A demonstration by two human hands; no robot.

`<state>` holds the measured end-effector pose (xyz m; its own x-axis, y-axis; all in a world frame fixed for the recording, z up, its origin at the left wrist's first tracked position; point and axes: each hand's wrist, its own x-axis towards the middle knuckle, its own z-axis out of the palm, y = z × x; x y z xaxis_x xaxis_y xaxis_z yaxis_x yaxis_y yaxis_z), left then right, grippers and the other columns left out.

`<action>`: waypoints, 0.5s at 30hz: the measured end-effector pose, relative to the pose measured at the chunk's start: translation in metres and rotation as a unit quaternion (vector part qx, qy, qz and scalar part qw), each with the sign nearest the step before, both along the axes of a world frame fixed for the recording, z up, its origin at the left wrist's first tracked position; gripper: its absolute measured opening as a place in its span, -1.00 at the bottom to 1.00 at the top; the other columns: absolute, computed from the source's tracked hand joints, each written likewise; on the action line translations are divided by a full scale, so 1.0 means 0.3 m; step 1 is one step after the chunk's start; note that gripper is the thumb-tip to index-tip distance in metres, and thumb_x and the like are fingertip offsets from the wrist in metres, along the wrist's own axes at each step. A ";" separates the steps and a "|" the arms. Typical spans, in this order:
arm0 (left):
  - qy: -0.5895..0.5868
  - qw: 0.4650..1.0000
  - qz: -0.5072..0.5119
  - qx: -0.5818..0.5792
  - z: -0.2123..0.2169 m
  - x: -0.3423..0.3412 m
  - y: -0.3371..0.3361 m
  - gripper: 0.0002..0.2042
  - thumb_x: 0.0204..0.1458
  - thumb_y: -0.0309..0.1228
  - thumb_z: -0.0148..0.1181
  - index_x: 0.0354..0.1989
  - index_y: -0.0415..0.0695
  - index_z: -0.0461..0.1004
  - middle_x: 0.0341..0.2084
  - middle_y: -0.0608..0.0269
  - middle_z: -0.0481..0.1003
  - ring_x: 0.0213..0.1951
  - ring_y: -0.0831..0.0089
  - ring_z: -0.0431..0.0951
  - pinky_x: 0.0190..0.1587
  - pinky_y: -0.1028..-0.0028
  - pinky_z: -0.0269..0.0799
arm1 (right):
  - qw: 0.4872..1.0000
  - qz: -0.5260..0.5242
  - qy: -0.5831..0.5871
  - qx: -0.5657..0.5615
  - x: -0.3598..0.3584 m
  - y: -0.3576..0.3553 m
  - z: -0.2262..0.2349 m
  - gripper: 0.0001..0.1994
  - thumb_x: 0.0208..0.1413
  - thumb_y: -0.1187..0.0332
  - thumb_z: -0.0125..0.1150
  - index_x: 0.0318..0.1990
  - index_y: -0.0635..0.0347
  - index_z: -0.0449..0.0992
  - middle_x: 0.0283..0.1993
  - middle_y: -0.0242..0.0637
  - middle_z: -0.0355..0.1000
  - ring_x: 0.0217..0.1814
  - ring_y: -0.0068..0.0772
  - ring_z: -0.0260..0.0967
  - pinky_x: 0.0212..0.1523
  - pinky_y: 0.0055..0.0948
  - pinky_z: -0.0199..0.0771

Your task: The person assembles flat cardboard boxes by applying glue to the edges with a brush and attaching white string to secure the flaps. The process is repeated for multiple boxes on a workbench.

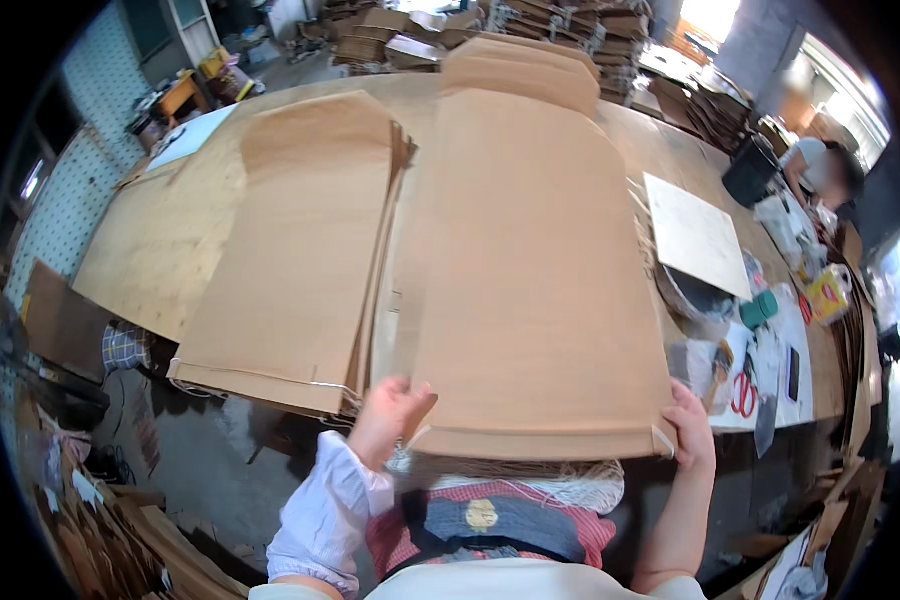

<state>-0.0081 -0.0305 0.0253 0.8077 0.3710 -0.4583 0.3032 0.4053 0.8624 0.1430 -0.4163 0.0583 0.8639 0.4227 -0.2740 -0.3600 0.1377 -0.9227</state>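
A large brown paper sack point(540, 260) lies flat in front of me on top of similar sacks, its folded bottom edge toward me with small white strips at the corners. My left hand point(390, 420) is at its near left corner, fingers curled and thumb over the edge; slight blur softens this hand and that edge. At the near right corner my right hand point(690, 425) is closed round the side edge, with some fingers hidden. To the left lies a second stack of brown sacks point(290, 250), with white string along its near edge. No hand touches that stack.
The wooden table point(150, 240) carries a white board point(695, 235) over a basin, a green cup point(758, 310), red scissors point(744, 394), a phone point(793, 374) and a yellow jug point(828, 293) at right. Another person point(820, 170) sits far right. Cardboard piles point(560, 40) stand behind.
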 end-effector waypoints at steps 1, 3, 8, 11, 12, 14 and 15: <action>0.028 0.996 -0.059 0.061 -0.062 -0.026 0.003 -0.83 0.14 -0.41 0.10 -0.30 -0.29 0.49 -0.43 0.33 0.52 -0.45 0.65 0.42 -0.38 0.61 0.34 | 0.989 -0.006 -0.064 -0.133 0.007 -0.028 -0.079 -0.63 0.03 0.57 -0.05 0.05 0.44 0.32 -0.01 -0.15 0.41 0.01 -0.43 0.38 0.00 -0.50 0.38; -0.045 0.926 -0.043 0.373 -0.033 -0.045 -0.022 -0.81 0.09 -0.39 0.12 -0.49 -0.25 0.41 -0.64 0.24 0.45 -0.58 0.38 0.43 -0.53 0.42 0.29 | 0.927 -0.024 -0.190 -0.323 0.003 0.012 -0.161 -0.69 0.11 0.52 -0.05 0.02 0.42 0.35 -0.08 -0.18 0.44 -0.05 -0.47 0.40 -0.04 -0.50 0.38; -0.177 0.648 0.081 0.736 0.117 -0.208 0.151 -0.94 -0.07 -0.51 0.17 -0.51 -0.17 0.41 -0.65 0.11 0.39 -0.57 0.11 0.43 -0.52 0.27 0.33 | 0.917 -0.060 -0.295 -0.260 -0.117 0.371 -0.102 -0.72 0.20 0.47 -0.07 0.02 0.39 0.36 -0.21 -0.28 0.45 -0.20 -0.54 0.38 -0.15 -0.52 0.39; -0.031 0.748 0.215 0.627 0.127 -0.361 0.358 -0.82 0.10 -0.44 0.04 -0.52 -0.24 0.37 -0.65 0.09 0.35 -0.59 0.20 0.32 -0.48 0.33 0.27 | 0.950 0.020 -0.281 -0.135 -0.128 0.615 -0.178 -0.71 0.20 0.49 -0.10 0.06 0.36 0.34 -0.32 -0.34 0.41 -0.30 -0.59 0.32 -0.27 -0.53 0.38; -0.009 0.740 0.214 0.638 0.132 -0.404 0.466 -0.79 0.13 -0.40 0.02 -0.51 -0.26 0.36 -0.64 0.08 0.35 -0.59 0.24 0.31 -0.47 0.35 0.27 | 0.959 0.058 -0.251 -0.118 -0.138 0.703 -0.187 -0.69 0.20 0.49 -0.10 0.08 0.36 0.33 -0.33 -0.36 0.40 -0.32 -0.60 0.31 -0.30 -0.54 0.37; 0.027 0.673 0.236 0.700 0.082 -0.476 0.735 -0.75 0.17 -0.39 -0.02 -0.49 -0.30 0.34 -0.66 0.13 0.33 -0.55 0.45 0.33 -0.44 0.42 0.28 | 0.964 0.156 -0.192 -0.093 -0.160 0.891 -0.172 -0.69 0.18 0.51 -0.08 0.07 0.35 0.33 -0.32 -0.36 0.43 -0.33 -0.64 0.32 -0.37 -0.58 0.36; 0.011 0.710 0.212 0.672 0.087 -0.494 0.869 -0.76 0.17 -0.38 -0.01 -0.45 -0.31 0.39 -0.63 0.14 0.40 -0.53 0.50 0.36 -0.44 0.41 0.30 | 0.978 0.176 -0.103 -0.042 -0.177 0.979 -0.146 -0.69 0.16 0.51 -0.06 0.07 0.34 0.33 -0.33 -0.35 0.43 -0.37 -0.66 0.32 -0.43 -0.61 0.34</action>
<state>-0.1562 0.2304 0.0515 0.4902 0.6934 0.5282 0.4200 -0.7189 0.5540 0.0897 -0.1227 0.0146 0.7094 0.6872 -0.1569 -0.1773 -0.0415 -0.9833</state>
